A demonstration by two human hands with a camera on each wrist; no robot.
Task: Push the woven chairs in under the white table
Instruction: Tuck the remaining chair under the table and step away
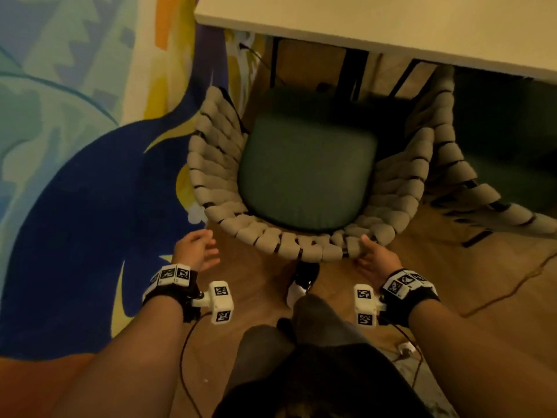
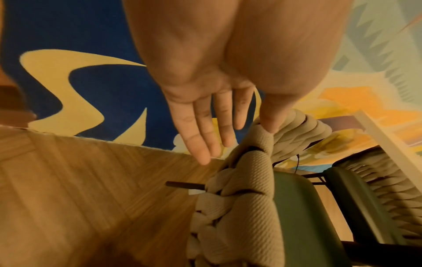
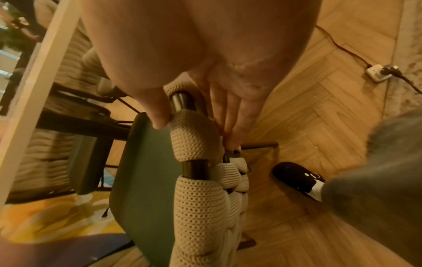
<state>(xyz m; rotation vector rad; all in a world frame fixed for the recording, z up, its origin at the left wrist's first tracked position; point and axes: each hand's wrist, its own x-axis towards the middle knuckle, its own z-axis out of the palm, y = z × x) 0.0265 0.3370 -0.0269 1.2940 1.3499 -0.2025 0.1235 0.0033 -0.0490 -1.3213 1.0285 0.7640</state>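
Note:
A woven chair [image 1: 289,242] of thick beige cord, with a green seat cushion [image 1: 307,176], stands in front of me, its front just under the edge of the white table [image 1: 361,28]. My right hand [image 1: 369,254] holds the right side of its back rim [image 3: 194,133], thumb on the inside and fingers down the outside. My left hand [image 1: 200,251] is open with straight fingers beside the rim's left end; in the left wrist view the thumb [image 2: 271,119] touches the weave. A second woven chair [image 1: 452,176] stands to the right, partly under the table.
A colourful blue and yellow rug [image 1: 75,182] covers the floor on the left, reaching under the chair. Dark table legs [image 1: 355,76] stand beyond the seat. My shoe [image 1: 301,285] is just behind the chair back. A cable and a power strip [image 3: 379,73] lie on the wooden floor at the right.

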